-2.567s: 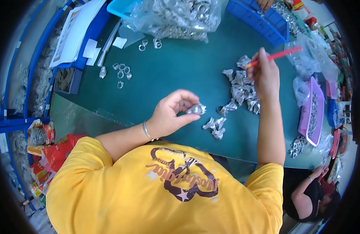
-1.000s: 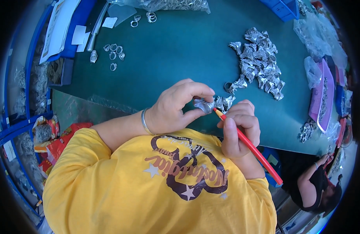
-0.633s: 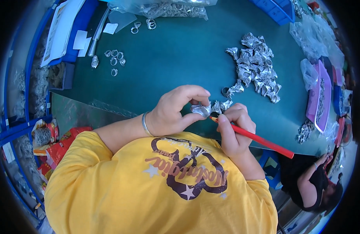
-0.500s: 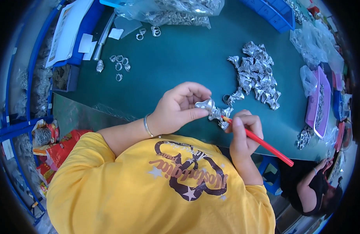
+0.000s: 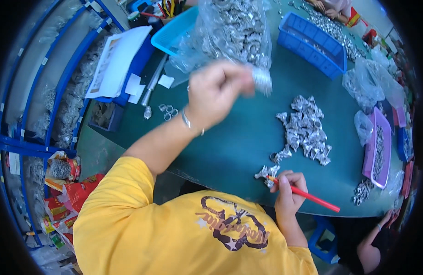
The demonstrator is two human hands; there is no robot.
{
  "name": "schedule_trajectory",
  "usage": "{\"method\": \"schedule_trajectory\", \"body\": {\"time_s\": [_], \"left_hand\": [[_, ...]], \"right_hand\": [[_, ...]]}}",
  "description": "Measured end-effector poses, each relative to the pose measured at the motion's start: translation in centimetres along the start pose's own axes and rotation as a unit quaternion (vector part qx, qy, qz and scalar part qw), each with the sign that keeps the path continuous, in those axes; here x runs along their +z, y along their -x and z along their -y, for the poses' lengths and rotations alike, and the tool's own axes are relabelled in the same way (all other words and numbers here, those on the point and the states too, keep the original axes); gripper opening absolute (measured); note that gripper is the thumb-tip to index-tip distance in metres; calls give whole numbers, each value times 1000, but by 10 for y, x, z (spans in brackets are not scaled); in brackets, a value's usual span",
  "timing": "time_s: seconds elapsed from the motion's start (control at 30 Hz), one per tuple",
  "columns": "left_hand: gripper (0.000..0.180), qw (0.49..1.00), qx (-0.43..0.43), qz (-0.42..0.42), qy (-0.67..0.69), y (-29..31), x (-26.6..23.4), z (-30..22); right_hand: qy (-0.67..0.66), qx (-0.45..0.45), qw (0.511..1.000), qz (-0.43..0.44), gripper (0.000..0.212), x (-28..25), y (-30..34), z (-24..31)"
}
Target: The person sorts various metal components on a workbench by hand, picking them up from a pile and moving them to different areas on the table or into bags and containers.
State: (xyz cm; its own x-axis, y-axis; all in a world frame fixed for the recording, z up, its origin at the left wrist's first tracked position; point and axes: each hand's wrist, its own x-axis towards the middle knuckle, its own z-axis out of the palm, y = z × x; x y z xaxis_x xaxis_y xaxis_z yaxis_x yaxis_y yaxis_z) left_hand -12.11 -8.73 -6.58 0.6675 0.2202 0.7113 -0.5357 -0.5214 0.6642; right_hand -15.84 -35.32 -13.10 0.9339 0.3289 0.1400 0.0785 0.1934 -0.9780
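Note:
My left hand [image 5: 220, 89] is raised over the green table, smeared by motion. Its thumb and fingers pinch together at a blurred silver ring [image 5: 262, 80], just below the bulging clear bag of silver rings [image 5: 236, 32]. Near the table's front edge, my right hand [image 5: 291, 190] grips a red pencil [image 5: 314, 199] with a pale orange tip. That tip touches or nearly touches a small group of silver rings [image 5: 266, 173]. Just beyond lies a larger heap of silver rings [image 5: 305, 130] with flared, sculpted tops.
A blue bin [image 5: 312, 46] and a turquoise tray [image 5: 163, 34] stand at the back. To the left lie a tapered metal rod [image 5: 154, 82], a few plain rings [image 5: 168, 112] and papers [image 5: 117, 59]. A purple basket [image 5: 380, 149] sits right; a co-worker's arm [image 5: 369, 245] shows below it.
My left hand has gone up and away from the small group of rings, toward the bag, with the silver ring. My right hand still holds the pencil by the rings. The view has shifted.

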Motion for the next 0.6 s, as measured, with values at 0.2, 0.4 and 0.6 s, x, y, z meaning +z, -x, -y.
{"method": "schedule_trajectory", "body": {"time_s": [0.2,0.4,0.6], "left_hand": [[8,869,261,-51,-418,-128,-39,86],[15,860,199,-76,-464,-176,-52,124],[22,840,244,-49,-482,-123,-16,29]], "right_hand": [[-17,20,1000,-3,14,-4,5,3],[-48,30,998,9,11,-9,5,2],[-23,32,999,-36,10,-16,3,9]]}}
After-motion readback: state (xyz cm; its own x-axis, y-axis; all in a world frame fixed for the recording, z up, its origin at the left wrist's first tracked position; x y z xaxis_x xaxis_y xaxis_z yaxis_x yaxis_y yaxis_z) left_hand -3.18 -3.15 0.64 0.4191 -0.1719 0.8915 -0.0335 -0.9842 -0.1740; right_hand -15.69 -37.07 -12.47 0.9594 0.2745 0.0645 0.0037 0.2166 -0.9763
